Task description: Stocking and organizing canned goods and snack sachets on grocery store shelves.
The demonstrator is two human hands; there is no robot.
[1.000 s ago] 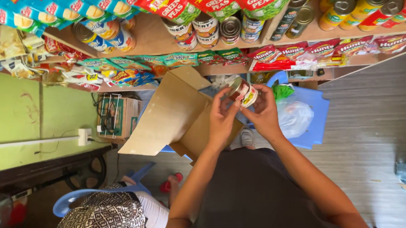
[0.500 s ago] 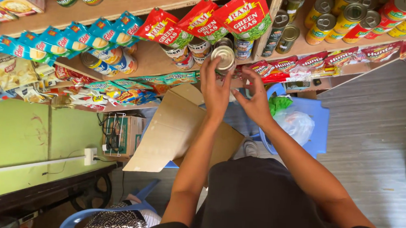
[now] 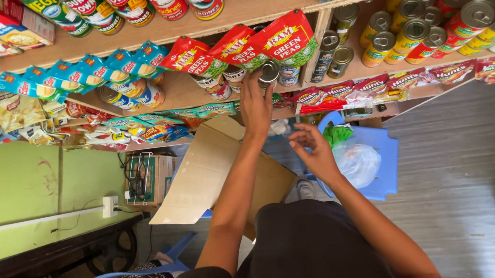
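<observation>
the wooden shelf (image 3: 231,11) now fills more of the view than half a second ago. the cardboard box (image 3: 212,171) stands open below, free room beside it. the left hand (image 3: 256,107) alone grips the tin can (image 3: 269,72) at the shelf edge beneath red pea packets (image 3: 283,42); the right hand (image 3: 313,151) has dropped away, fingers loose, holding nothing.

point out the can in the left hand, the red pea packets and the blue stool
can (image 3: 269,72), head view, on its round silver lid
red pea packets (image 3: 286,38), head view, front of the rightmost packet
blue stool (image 3: 387,157), head view, bare seat edge
</observation>
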